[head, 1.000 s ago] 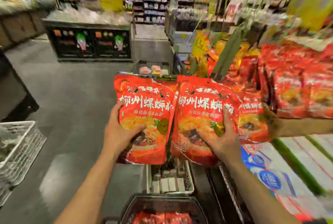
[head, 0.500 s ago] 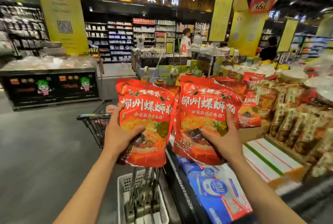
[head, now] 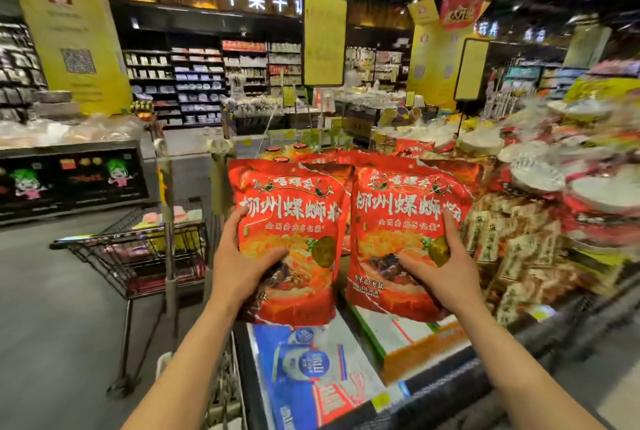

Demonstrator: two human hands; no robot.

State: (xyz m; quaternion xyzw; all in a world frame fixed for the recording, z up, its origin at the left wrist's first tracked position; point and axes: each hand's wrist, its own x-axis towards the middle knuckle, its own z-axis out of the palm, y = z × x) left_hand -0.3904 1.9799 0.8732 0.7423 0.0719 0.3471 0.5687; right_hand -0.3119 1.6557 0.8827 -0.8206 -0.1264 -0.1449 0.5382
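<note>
Grip L [head: 242, 267] clasps pouch [head: 289, 218], grip R [head: 446, 270] prob. clasps 2nd pouch [head: 398, 221]

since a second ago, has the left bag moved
Yes. The left bag, held by the left hand, has shifted right: it was well left of the blue box and now hangs above it, right of the cart.

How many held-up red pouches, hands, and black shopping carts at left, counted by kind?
Glossy red plastic noodle pouches facing the camera: 2, left pouch and right pouch.
Bare hands gripping them: 2, left hand, right hand.
Black wire shopping cart: 1.
Total: 5.
</note>
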